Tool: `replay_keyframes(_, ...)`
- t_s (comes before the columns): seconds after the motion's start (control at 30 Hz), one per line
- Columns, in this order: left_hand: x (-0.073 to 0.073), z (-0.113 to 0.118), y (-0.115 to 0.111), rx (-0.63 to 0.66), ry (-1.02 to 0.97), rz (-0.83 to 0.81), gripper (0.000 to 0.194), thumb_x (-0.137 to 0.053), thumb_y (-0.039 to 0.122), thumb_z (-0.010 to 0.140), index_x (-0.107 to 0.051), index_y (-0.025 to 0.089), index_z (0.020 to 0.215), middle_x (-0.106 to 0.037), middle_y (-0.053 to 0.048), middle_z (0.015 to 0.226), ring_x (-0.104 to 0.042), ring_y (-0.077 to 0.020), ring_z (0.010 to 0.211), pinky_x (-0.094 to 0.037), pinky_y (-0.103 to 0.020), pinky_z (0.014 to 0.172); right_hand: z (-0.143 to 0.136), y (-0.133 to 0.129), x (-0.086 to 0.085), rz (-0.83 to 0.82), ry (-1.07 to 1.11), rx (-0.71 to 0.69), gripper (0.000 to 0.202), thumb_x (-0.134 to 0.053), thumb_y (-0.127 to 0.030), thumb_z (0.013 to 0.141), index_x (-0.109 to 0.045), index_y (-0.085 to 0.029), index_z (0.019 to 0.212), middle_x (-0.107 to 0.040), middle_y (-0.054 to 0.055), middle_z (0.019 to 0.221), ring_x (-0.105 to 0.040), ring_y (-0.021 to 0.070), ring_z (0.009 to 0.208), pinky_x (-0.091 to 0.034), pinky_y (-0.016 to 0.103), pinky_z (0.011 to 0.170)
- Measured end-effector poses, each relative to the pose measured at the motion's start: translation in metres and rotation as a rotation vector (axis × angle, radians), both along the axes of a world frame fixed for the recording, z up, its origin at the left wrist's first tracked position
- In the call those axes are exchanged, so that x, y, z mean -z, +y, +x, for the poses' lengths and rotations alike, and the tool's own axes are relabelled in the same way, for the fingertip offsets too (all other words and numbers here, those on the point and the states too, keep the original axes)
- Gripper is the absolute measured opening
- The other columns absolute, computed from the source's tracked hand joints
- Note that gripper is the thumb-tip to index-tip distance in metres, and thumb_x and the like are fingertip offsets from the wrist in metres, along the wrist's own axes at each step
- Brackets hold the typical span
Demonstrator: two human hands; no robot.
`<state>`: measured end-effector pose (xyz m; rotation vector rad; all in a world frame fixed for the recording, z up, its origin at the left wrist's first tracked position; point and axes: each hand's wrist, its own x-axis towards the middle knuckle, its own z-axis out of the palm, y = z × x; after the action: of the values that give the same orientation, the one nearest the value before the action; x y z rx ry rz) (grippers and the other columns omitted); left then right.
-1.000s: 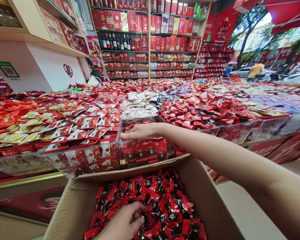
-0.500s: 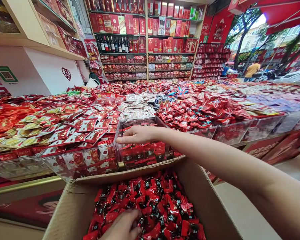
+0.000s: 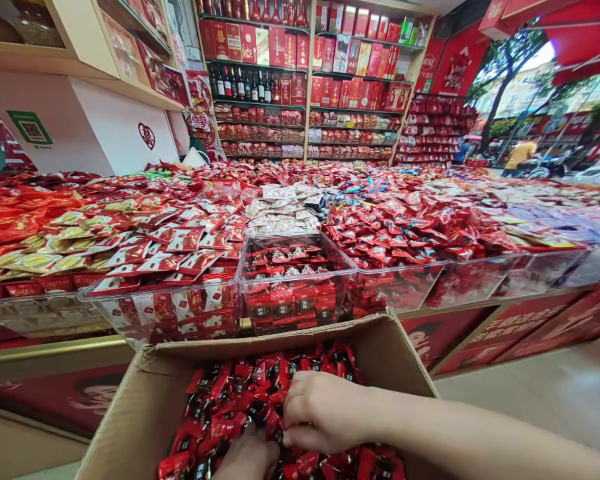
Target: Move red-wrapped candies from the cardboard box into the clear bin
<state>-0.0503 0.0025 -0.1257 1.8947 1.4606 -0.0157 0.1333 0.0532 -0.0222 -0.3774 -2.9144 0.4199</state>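
Note:
An open cardboard box (image 3: 111,420) holds a heap of red-and-black wrapped candies (image 3: 230,383). My left hand (image 3: 253,453) is sunk among them at the bottom of the view, its fingertips hidden by wrappers. Just right of it, my right hand (image 3: 323,413) rests on the same heap with fingers curled down; whatever they may grip is hidden. Beyond the box stands a clear plastic bin (image 3: 296,277), partly filled with similar red-and-black candies set in rows.
Clear bins of other packets flank it: red-and-white packets (image 3: 180,250) on the left, red packets (image 3: 395,233) on the right. Shelves (image 3: 307,80) of boxes and bottles stand behind. Pale floor (image 3: 525,393) shows at right, and a person (image 3: 521,155) is outside.
My right hand has come down from the clear bin into the cardboard box. My left hand lies deeper in the candies. The view has shifted slightly.

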Motion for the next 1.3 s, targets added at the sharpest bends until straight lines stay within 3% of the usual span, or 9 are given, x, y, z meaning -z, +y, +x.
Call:
replay_keyframes(0.1,-0.011,0.004,0.006,-0.114,-0.144,0.061,0.012,-0.050,0.010,0.054,-0.053,0.021,0.059,-0.054,0.002,0.059,-0.052,-0.0201,0.063,-0.038,-0.030,0.060,0.009,0.005,0.013,-0.256,-0.151,0.248,0.031,-0.047,-0.042,0.076,-0.060,-0.016,0.089,-0.062,0.005,0.077,-0.054,0.0139,0.069,-0.039,0.021,0.059)
replay_keyframes(0.2,-0.033,0.016,0.012,-0.233,-0.363,0.147,0.005,-0.046,0.016,0.067,-0.046,0.021,0.066,-0.049,0.004,0.061,-0.048,-0.0142,0.060,-0.037,-0.023,0.056,0.013,0.006,0.019,-0.463,-0.178,0.416,0.049,-0.049,-0.055,0.069,-0.056,-0.015,0.097,-0.061,0.007,0.081,-0.054,0.0156,0.067,-0.037,0.021,0.051)
replay_keyframes(0.37,-0.075,0.029,0.013,-0.415,-0.694,0.273,0.006,-0.043,0.029,0.078,-0.041,0.024,0.080,-0.046,0.005,0.072,-0.048,-0.0117,0.070,-0.040,-0.021,0.065,0.005,0.006,0.018,-0.919,0.133,0.586,0.042,-0.058,-0.051,0.062,-0.056,-0.015,0.083,-0.056,0.001,0.067,-0.049,0.0101,0.057,-0.037,0.020,0.049)
replay_keyframes(0.5,-0.089,0.027,0.011,-0.573,-0.848,0.332,0.010,-0.048,0.030,0.077,-0.040,0.026,0.082,-0.045,0.007,0.073,-0.047,-0.0099,0.073,-0.039,-0.020,0.070,-0.002,0.010,0.007,-1.208,0.429,0.595,0.041,-0.063,-0.050,0.057,-0.053,-0.013,0.069,-0.048,-0.004,0.051,-0.039,0.0052,0.044,-0.031,0.018,0.042)
replay_keyframes(0.7,-0.097,0.029,0.009,-0.589,-0.939,0.069,0.031,-0.063,0.034,0.065,-0.053,0.018,0.089,-0.059,0.002,0.070,-0.053,-0.0125,0.063,-0.045,-0.022,0.056,0.003,0.009,0.005,-1.032,0.559,0.588,0.031,-0.061,-0.043,0.065,-0.056,-0.012,0.065,-0.046,-0.004,0.050,-0.036,0.0047,0.045,-0.028,0.018,0.043)
replay_keyframes(0.9,-0.105,0.025,0.010,-0.683,-1.026,0.005,0.036,-0.067,0.031,0.063,-0.056,0.019,0.094,-0.063,0.002,0.074,-0.054,-0.0102,0.064,-0.046,-0.020,0.060,0.002,0.008,0.000,-1.155,0.622,0.548,0.032,-0.056,-0.044,0.070,-0.053,-0.012,0.067,-0.050,-0.003,0.050,-0.040,0.0045,0.042,-0.030,0.017,0.041)
replay_keyframes(1.07,-0.104,0.021,0.010,-0.728,-1.037,0.019,0.031,-0.068,0.032,0.061,-0.057,0.020,0.087,-0.061,0.005,0.065,-0.055,-0.0101,0.060,-0.045,-0.020,0.059,0.000,0.007,-0.001,-1.245,0.598,0.551,0.034,-0.061,-0.043,0.064,-0.052,-0.014,0.077,-0.055,-0.001,0.057,-0.049,0.0078,0.047,-0.040,0.020,0.044)
replay_keyframes(1.17,-0.104,0.018,0.010,-0.695,-1.062,0.028,0.029,-0.063,0.036,0.066,-0.056,0.019,0.088,-0.063,0.002,0.069,-0.057,-0.0134,0.067,-0.045,-0.023,0.064,0.007,0.006,-0.019,-0.943,0.590,0.578,0.024,-0.056,-0.038,0.071,-0.054,-0.014,0.074,-0.057,0.000,0.060,-0.050,0.0084,0.051,-0.042,0.022,0.050)
replay_keyframes(1.3,-0.105,0.016,0.009,-0.685,-1.037,0.002,0.028,-0.057,0.039,0.070,-0.055,0.019,0.088,-0.064,0.001,0.067,-0.058,-0.0140,0.063,-0.046,-0.024,0.062,0.032,0.016,-0.078,-0.181,0.766,0.539,0.013,-0.048,-0.024,0.079,-0.058,-0.017,0.084,-0.062,0.002,0.080,-0.055,0.0098,0.072,-0.043,0.022,0.066)
